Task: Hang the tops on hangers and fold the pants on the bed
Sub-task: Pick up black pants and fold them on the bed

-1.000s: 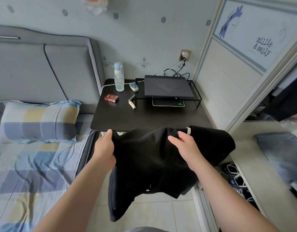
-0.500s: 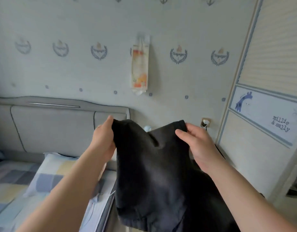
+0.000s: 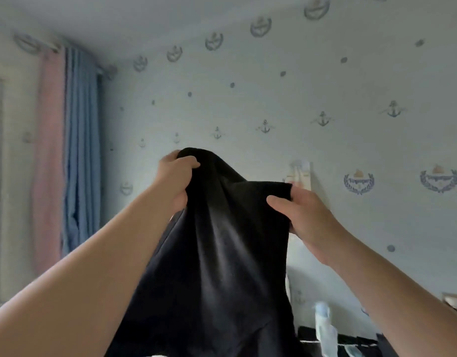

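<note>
A black garment (image 3: 222, 253) hangs in front of me, held up high against the wall. My left hand (image 3: 174, 179) grips its upper left corner, fingers curled over the bunched top edge. My right hand (image 3: 303, 215) pinches the upper right edge, thumb in front of the cloth. The fabric falls in folds between my forearms and runs out of the frame at the bottom. I cannot tell whether it is a top or pants. No hanger and no bed are in view.
The anchor-patterned wall (image 3: 273, 99) fills the background. Pink and blue curtains (image 3: 67, 150) hang at the left. A blurred water bottle (image 3: 324, 328) and the dark desk edge (image 3: 346, 341) show at the bottom right. A pouch (image 3: 299, 176) hangs on the wall behind my right hand.
Both hands have raised the black garment well upward, and my view has tilted up with it. The bed, pillow and desk top have dropped out of sight; the curtains have come into view.
</note>
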